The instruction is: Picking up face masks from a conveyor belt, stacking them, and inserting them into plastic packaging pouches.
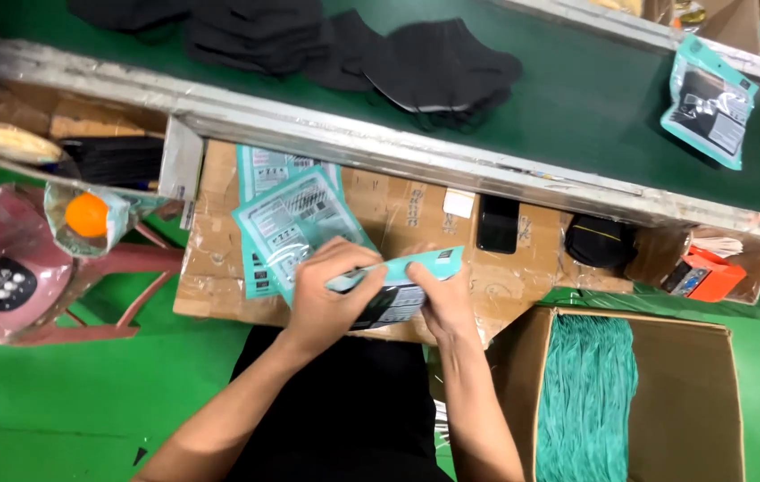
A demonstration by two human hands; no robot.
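Crosswise between both hands lies the teal pouch [395, 284], its long axis running left-right above the desk [505, 286]; left hand [326, 299] and right hand [445, 299] fingers pinch opposite ends, equally near.

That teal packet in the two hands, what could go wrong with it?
The teal packet is pinched between the left hand and the right hand above the front edge of the cardboard board, so a slip might drop it onto the person's lap. An elbow bump could also push the loose stack of teal packets beside the left hand off the board. The phone lies close by and might get knocked.
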